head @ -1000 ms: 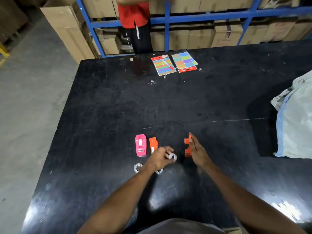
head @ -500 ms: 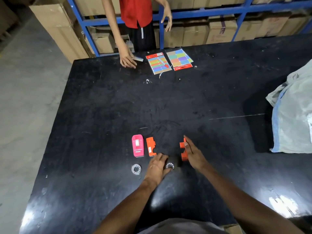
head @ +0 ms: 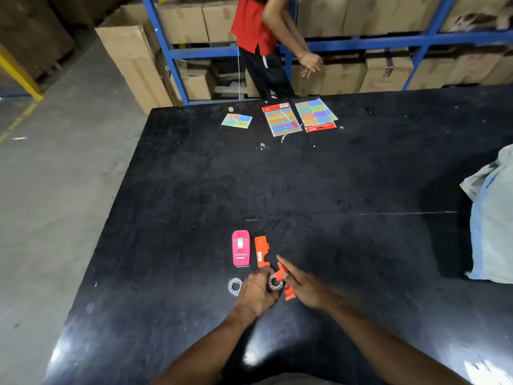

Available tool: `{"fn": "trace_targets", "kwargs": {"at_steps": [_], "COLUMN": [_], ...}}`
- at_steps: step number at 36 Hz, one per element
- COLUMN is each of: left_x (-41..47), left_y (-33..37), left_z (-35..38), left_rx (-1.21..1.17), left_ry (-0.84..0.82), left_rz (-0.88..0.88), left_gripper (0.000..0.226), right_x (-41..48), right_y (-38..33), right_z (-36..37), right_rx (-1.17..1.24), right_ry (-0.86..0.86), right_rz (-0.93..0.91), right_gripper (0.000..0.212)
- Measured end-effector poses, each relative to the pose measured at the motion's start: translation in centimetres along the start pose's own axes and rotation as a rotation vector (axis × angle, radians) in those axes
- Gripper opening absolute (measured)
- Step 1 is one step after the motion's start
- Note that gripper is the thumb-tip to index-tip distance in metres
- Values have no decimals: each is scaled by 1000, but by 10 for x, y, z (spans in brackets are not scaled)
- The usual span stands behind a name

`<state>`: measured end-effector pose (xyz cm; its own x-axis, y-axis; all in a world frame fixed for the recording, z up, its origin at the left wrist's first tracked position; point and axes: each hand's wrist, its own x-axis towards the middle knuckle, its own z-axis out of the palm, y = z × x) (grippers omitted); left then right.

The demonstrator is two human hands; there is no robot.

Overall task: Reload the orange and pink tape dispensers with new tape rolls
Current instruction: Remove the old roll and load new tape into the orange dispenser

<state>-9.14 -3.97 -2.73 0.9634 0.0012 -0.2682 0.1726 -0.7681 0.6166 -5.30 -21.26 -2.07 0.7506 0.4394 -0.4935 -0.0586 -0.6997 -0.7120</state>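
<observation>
Scanning from the left of the frame, a loose clear tape roll with a pale core point(head: 235, 286) lies flat on the black glossy surface point(head: 333, 190), lower centre, just left of the left hand point(head: 256, 294). Above it, the pink plastic tape dispenser point(head: 240, 248) rests closed, its long axis running up the frame. Just beside it to the right lies a flat orange plastic dispenser half point(head: 261, 251), parallel to the pink unit.

The left hand is curled, fingers down on a second clear tape roll point(head: 275, 282); whether it pinches or merely presses the roll cannot be told. The right hand point(head: 301, 286) holds the other orange plastic dispenser half point(head: 285, 282) between thumb and extended fingers. This part is tilted, its long axis running from upper left to lower right, and touches the roll on its right side.

The governing relation is that roll and orange half meet between the two hands, the left nearer the roll. Seating the roll in that half is judged the step in hand.

At upper centre lie three coloured sticker cards point(head: 281, 119). No brand or writing is legible.
</observation>
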Motion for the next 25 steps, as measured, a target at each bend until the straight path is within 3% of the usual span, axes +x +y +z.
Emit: {"fn": "trace_targets", "kwargs": {"at_steps": [7,13,19,22,25], "left_x": [9,15,27,31,42], "left_y": [7,5,11,17,14], "left_z": [-32,-53,-59,-63,-65], "left_rx": [-263,-253,-507,-575,-675], "left_ry": [-118,-109,-210,-187,-96], "left_rz": [-53,65,2,-37,-117], "left_gripper": [32,36,33,40,23], "right_x": [2,4,14,21,19], "right_y": [-10,-22,-26,-18,-21], "right_z": [0,1,7,10,4], "right_rx": [22,169,375,461,534], "right_ry": [57,120,149,158,204], "right_rz": [-82,-72,-84,-62,-41], "right_gripper": [48,40,41,42,41]}}
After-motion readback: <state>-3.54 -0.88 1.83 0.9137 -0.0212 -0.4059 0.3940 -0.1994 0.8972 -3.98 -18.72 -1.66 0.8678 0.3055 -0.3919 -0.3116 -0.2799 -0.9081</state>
